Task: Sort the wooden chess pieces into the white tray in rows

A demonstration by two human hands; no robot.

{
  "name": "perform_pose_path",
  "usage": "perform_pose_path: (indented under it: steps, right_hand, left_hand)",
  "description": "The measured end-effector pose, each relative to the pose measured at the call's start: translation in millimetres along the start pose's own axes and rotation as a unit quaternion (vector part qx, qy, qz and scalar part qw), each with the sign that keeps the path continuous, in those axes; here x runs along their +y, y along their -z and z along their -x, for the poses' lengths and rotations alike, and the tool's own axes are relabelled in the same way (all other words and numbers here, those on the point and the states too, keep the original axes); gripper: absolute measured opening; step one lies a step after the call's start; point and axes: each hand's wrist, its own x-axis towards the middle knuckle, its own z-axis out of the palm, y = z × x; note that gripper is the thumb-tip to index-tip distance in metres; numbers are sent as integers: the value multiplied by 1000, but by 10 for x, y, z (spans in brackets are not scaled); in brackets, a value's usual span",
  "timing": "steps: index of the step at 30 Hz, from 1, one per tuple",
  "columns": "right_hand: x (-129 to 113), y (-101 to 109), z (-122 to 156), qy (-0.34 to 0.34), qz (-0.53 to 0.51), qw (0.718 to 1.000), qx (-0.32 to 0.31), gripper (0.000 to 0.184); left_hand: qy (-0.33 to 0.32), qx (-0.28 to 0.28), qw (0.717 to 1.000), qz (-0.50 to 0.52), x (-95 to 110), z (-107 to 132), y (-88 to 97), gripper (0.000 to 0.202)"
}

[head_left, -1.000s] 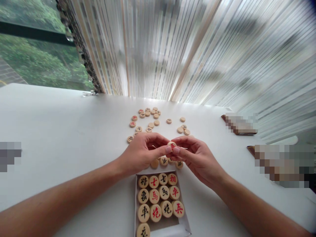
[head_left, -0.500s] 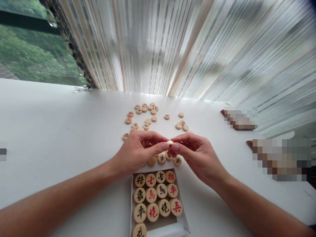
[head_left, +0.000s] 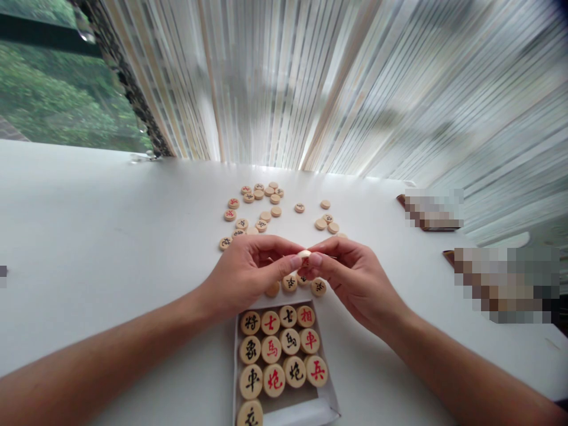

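My left hand and my right hand meet above the table, both pinching one round wooden chess piece between thumbs and fingertips. The piece is tilted edge-on, with a red mark partly showing. Just below my hands an open white box holds several wooden pieces with red and black characters, laid face up in rows. A few loose pieces lie at the box's far end, under my hands.
Several more wooden pieces are scattered on the white table beyond my hands. Brown objects, blurred out, sit at the right. A striped curtain and a window with greenery stand behind the table.
The piece has turned from face-up to nearly edge-on between my fingers. My hands stay together; the view has shifted slightly.
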Motion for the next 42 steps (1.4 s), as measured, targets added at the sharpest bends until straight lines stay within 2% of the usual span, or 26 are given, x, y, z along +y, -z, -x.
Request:
perform_pose_path:
  steps: [9, 18, 25, 28, 35, 42]
  right_hand:
    - [-51, -3, -7, -50, -46, 998, -4, 26]
    - [-30, -4, -3, -43, -35, 998, -6, 31]
    - [16, -5, 22, -10, 7, 1000, -16, 31]
    - [7, -19, 25, -16, 13, 1000, -17, 33]
    - [-24, -35, 33, -27, 14, 999, -29, 31]
    - [-21, 5, 27, -15, 23, 998, -57, 24]
  left_hand:
    - [24, 13, 999, 47, -30, -14, 20, 33]
    - [10, -10, 998, 64, -19, -3, 20, 29]
    - [-27, 22, 999, -26, -17, 33, -18, 28]
    - [-62, 11, 996, -71, -13, 54, -28, 21]
    - [-151, 5, 970, -190, 4, 94, -42, 13]
    - [-152, -2, 968, -197, 2, 91, -19, 11]
